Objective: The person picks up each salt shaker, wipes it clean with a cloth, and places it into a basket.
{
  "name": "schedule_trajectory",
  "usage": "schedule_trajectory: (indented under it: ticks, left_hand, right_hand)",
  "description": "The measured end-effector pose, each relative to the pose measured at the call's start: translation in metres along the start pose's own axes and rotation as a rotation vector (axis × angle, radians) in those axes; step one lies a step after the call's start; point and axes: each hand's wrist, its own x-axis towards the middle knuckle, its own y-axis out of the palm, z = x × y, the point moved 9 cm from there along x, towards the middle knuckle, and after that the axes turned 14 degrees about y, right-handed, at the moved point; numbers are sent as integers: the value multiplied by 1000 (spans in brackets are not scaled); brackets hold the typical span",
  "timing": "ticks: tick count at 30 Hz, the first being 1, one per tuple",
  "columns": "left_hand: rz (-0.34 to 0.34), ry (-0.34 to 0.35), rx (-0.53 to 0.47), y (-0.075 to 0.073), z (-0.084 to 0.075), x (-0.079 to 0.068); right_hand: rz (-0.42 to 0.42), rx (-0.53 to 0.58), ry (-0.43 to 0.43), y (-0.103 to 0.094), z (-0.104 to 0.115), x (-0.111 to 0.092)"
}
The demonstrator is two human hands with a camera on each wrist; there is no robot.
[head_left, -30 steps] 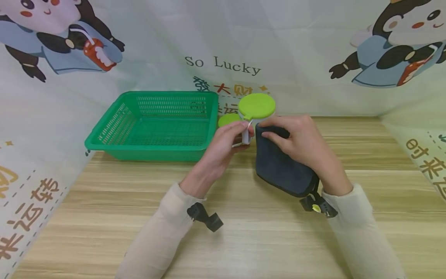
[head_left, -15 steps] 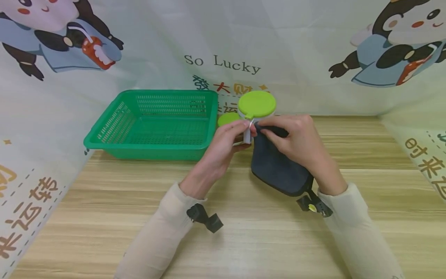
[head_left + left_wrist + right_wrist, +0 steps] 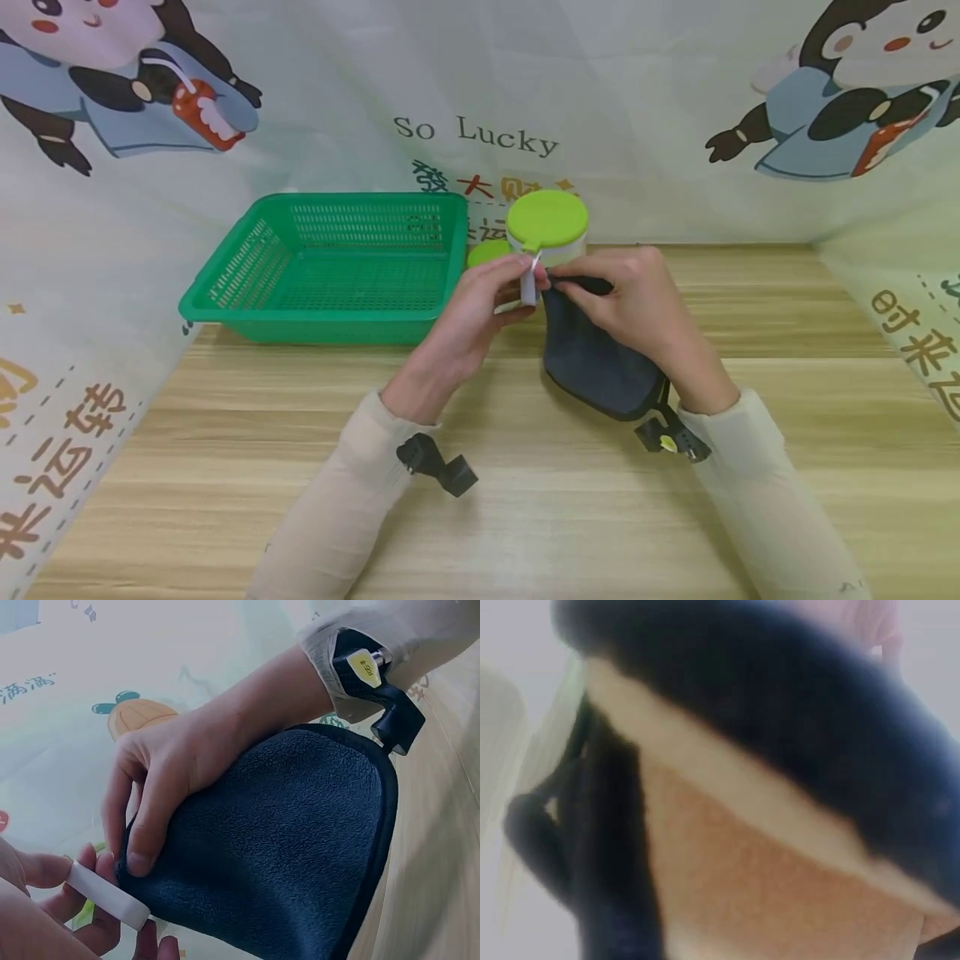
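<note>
In the head view my left hand (image 3: pixel 468 329) holds a small white bar-shaped object (image 3: pixel 528 287), with a thin white strand showing at its top. The left wrist view shows this white bar (image 3: pixel 109 895) between the fingers. My right hand (image 3: pixel 633 304) pinches the upper corner of a dark blue fleecy cloth piece (image 3: pixel 596 358), pouch-like in outline with a black bound edge. That corner comes right up to the left fingertips and the white bar. Dark fabric (image 3: pixel 780 697) fills much of the right wrist view, blurred, and hides the right fingertips.
Left of the hands stands a green plastic basket (image 3: pixel 345 327) with slotted walls. Behind the hands is a white container with a lime-green lid (image 3: pixel 547 218); a second lime-green lid (image 3: pixel 487 252) shows lower beside it. A printed curtain (image 3: pixel 637 100) borders the wooden tabletop (image 3: pixel 525 517).
My right hand has shifted slightly left with the dark fleecy piece, bringing its corner up to the white bar. The left hand has stayed nearly in place.
</note>
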Motion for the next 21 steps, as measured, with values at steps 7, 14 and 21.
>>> schedule_trajectory:
  ticks: [7,14,21]
  left_hand:
    - [34,-19,30,0,-1,0]
    - [65,-43,57,1,2,0]
    - [26,8,72,-1,2,3]
  right_hand:
    - [-93,8,-13,-8,4,0]
    - [-105,-20,-9,-7,4,-1]
    - [-100,-7,2,-5,2,-1]
